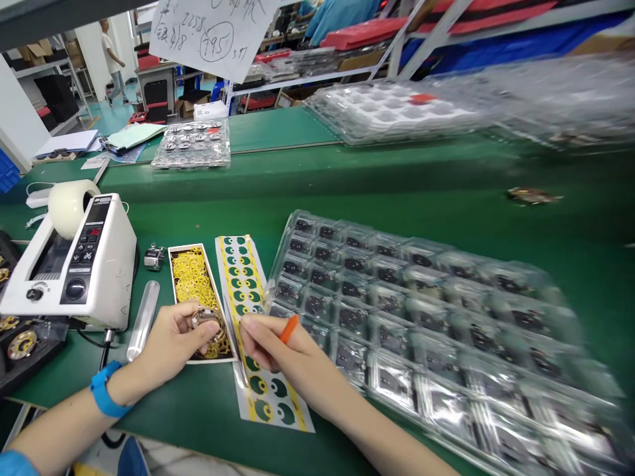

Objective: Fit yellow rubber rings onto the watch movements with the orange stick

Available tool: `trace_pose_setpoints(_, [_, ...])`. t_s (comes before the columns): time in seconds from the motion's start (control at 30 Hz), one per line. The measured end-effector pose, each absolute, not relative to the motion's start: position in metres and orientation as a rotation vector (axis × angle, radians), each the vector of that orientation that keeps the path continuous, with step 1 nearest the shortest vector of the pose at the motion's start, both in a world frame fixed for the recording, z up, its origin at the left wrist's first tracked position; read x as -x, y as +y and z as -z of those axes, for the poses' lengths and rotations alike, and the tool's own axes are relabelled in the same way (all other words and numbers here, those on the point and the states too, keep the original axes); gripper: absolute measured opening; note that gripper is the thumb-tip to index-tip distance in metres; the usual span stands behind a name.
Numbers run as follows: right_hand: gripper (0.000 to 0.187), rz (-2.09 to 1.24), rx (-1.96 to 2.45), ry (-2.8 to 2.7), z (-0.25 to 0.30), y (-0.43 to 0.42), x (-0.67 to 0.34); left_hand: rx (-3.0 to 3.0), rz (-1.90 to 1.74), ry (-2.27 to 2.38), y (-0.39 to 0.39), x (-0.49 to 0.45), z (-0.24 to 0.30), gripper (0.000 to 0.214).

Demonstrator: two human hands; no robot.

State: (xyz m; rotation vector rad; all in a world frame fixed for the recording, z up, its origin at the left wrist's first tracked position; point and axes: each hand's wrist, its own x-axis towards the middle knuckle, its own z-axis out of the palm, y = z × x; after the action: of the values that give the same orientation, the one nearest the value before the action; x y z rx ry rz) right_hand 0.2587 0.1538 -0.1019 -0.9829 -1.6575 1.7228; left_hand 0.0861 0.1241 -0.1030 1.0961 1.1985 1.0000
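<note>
Shiny rnd pc [204, 316], prob. metal

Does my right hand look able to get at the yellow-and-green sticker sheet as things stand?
Probably yes: the right hand is right at the sticker sheet, whose lower end lies uncovered. It seems to hold an orange-ended tool, though.

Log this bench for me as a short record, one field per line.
Left hand: pinching a round metal part above the open box
Right hand: gripping an orange-ended item, mostly hidden by the fingers
Box contents: yellow pieces
Patterned sheet: green and yellow shapes, right of the box
Tray: clear plastic, dark parts in compartments, right of the sheet
Tape machine: white, left of the box, red display lit
Left wrist: blue band
</note>
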Motion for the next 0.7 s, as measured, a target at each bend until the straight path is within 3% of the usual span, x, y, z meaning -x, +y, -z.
trace_pose_setpoints(0.23, [0.058,-1.747,1.016,-1.535,0.108,0.149,-0.254,-1.764,-1.235,1.487,0.123,-0.084,0.111,0.018])
trace_pose_setpoints(0.37, [0.055,-1.886,0.988,-1.389,0.111,0.143,-0.246,-2.377,-1.218,1.51,0.119,-0.081,0.116,0.027])
trace_pose_setpoints(0.5, [0.055,-2.018,0.945,-1.238,0.108,0.138,-0.242,-3.022,-0.929,1.497,0.112,-0.084,0.115,0.037])
trace_pose_setpoints(0.6, [0.051,-2.037,0.956,-1.248,0.109,0.137,-0.248,-2.878,-0.795,1.548,0.099,-0.087,0.107,0.038])
trace_pose_setpoints(0.7, [0.045,-1.89,0.994,-1.413,0.117,0.141,-0.259,-2.257,-1.117,1.613,0.073,-0.078,0.101,0.031])
